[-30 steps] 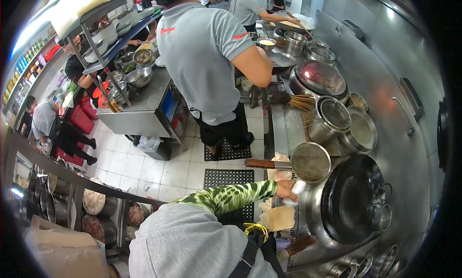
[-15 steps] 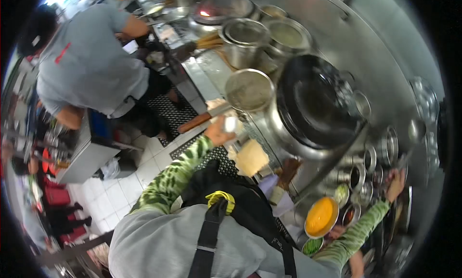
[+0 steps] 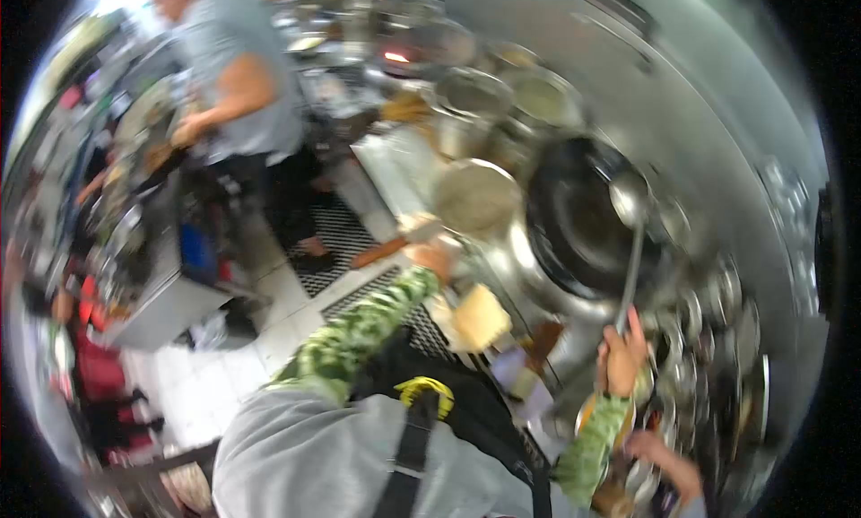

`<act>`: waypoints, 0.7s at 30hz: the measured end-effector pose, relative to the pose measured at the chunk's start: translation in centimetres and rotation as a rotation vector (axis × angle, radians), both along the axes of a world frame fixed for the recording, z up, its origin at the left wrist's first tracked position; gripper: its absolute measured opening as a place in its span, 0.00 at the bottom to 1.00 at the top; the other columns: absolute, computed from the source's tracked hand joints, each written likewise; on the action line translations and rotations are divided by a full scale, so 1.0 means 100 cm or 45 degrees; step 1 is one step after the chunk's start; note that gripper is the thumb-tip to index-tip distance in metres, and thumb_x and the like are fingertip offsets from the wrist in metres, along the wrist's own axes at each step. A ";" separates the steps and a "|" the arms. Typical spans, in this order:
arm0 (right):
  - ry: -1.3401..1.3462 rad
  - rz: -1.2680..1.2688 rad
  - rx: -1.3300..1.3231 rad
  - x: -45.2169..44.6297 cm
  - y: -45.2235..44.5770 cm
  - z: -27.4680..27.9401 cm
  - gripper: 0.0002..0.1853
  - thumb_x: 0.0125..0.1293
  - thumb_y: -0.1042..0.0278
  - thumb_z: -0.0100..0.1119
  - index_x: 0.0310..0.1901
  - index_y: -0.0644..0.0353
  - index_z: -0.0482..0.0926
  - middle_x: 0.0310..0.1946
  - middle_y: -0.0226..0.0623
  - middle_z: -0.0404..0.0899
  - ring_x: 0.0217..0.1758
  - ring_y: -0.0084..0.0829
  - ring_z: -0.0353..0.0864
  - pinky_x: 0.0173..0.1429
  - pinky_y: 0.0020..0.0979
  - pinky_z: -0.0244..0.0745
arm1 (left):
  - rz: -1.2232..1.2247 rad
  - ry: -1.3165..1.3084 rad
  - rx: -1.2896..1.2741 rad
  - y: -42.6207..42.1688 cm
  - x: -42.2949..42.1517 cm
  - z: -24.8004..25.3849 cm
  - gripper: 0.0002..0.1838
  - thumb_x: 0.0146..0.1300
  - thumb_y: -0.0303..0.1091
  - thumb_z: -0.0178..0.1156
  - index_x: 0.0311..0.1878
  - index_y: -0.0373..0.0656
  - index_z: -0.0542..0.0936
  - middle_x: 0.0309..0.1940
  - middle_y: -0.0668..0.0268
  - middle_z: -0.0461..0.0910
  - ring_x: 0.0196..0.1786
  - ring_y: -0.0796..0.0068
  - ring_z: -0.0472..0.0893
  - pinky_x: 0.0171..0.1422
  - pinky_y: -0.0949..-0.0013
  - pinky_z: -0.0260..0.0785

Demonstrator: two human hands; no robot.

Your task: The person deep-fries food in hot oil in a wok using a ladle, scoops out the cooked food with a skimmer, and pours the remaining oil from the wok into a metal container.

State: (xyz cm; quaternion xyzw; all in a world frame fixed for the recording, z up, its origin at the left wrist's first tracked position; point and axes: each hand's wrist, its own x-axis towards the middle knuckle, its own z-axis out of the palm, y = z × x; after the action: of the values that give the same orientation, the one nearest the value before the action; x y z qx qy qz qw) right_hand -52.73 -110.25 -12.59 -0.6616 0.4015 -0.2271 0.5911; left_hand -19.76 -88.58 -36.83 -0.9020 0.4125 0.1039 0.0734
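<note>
My right hand (image 3: pixel 619 361) is closed round the long handle of a metal ladle (image 3: pixel 630 204), index finger stretched along it. The ladle's bowl hangs over the black wok (image 3: pixel 574 240), near its far right side. My left hand (image 3: pixel 430 260) is at the near edge of the stove, smeared by motion. Its fingers seem curled round something whitish that I cannot make out. Close by are a wooden handle (image 3: pixel 378 252) and a round metal pot (image 3: pixel 475 198). A folded pale yellow cloth (image 3: pixel 482 317) lies between my left hand and the wok's near side.
Several metal pots (image 3: pixel 471 96) stand beyond the wok. At right are metal bowls and containers (image 3: pixel 686 348). Another person's forearm and hand (image 3: pixel 664 455) reach in at lower right. A co-worker in grey (image 3: pixel 247 78) stands at left, beside a counter (image 3: pixel 161 289).
My right hand has moved left from the containers and now holds the ladle over the wok. The co-worker at left has straightened and turned. The camera view has shifted.
</note>
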 end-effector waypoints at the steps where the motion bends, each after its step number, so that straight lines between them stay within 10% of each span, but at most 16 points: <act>1: 0.004 -0.008 0.027 0.011 0.012 0.002 0.34 0.63 0.77 0.54 0.72 0.61 0.57 0.22 0.26 0.70 0.15 0.17 0.65 0.14 0.20 0.60 | 0.100 0.092 -0.032 -0.005 -0.007 0.028 0.24 0.63 0.39 0.55 0.64 0.50 0.71 0.58 0.49 0.72 0.54 0.54 0.79 0.47 0.52 0.73; 2: 0.035 0.003 0.049 0.012 0.012 -0.009 0.33 0.65 0.77 0.53 0.72 0.56 0.59 0.23 0.25 0.69 0.15 0.15 0.64 0.15 0.20 0.59 | 0.033 0.107 0.187 -0.005 -0.013 0.061 0.42 0.56 0.44 0.65 0.73 0.56 0.59 0.70 0.46 0.60 0.59 0.50 0.77 0.55 0.50 0.72; 5: 0.110 0.033 -0.207 0.018 0.014 -0.048 0.33 0.63 0.78 0.52 0.72 0.58 0.60 0.21 0.25 0.66 0.15 0.16 0.63 0.16 0.21 0.59 | 0.053 0.219 0.031 0.011 -0.023 0.075 0.51 0.55 0.45 0.66 0.78 0.51 0.48 0.75 0.43 0.46 0.73 0.44 0.59 0.76 0.46 0.48; 6: 0.401 0.125 -0.378 0.023 0.014 -0.041 0.33 0.62 0.80 0.51 0.71 0.62 0.61 0.32 0.36 0.78 0.24 0.27 0.76 0.29 0.27 0.73 | 0.059 0.241 0.017 0.018 -0.034 0.109 0.51 0.55 0.46 0.66 0.78 0.51 0.47 0.76 0.44 0.45 0.75 0.45 0.56 0.77 0.46 0.46; 9: 0.453 0.171 -0.759 0.023 0.004 -0.079 0.33 0.59 0.80 0.52 0.69 0.69 0.61 0.68 0.58 0.64 0.64 0.49 0.73 0.66 0.37 0.63 | -0.076 0.392 -0.514 0.029 -0.050 0.117 0.43 0.52 0.41 0.66 0.71 0.44 0.61 0.68 0.45 0.62 0.64 0.45 0.70 0.62 0.47 0.67; 11: 0.678 0.178 -1.031 0.033 0.028 -0.069 0.34 0.59 0.80 0.53 0.69 0.67 0.62 0.64 0.58 0.68 0.61 0.52 0.74 0.64 0.38 0.66 | -0.220 0.640 -0.765 0.043 -0.064 0.131 0.33 0.53 0.36 0.61 0.63 0.37 0.67 0.43 0.44 0.77 0.49 0.46 0.79 0.54 0.48 0.71; 19: 0.843 0.294 -1.569 0.056 0.069 -0.054 0.27 0.58 0.68 0.57 0.61 0.66 0.73 0.49 0.62 0.77 0.53 0.56 0.75 0.62 0.46 0.68 | -0.570 1.161 -1.218 0.131 -0.079 0.161 0.27 0.56 0.37 0.59 0.58 0.33 0.73 0.46 0.49 0.80 0.44 0.50 0.81 0.48 0.56 0.75; 21: 0.358 0.132 -1.760 0.088 0.106 -0.028 0.24 0.60 0.70 0.55 0.58 0.67 0.76 0.46 0.60 0.78 0.49 0.57 0.76 0.57 0.48 0.69 | -0.600 1.186 -1.274 0.155 -0.071 0.151 0.27 0.55 0.37 0.61 0.58 0.35 0.73 0.39 0.54 0.81 0.39 0.57 0.82 0.43 0.58 0.74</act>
State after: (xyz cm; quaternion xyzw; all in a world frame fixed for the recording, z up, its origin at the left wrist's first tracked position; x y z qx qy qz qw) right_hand -43.89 -99.67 -15.41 -0.9268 0.2059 -0.3138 -0.0118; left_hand -26.91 -73.08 -21.70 -0.5768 0.5827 0.2577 -0.5112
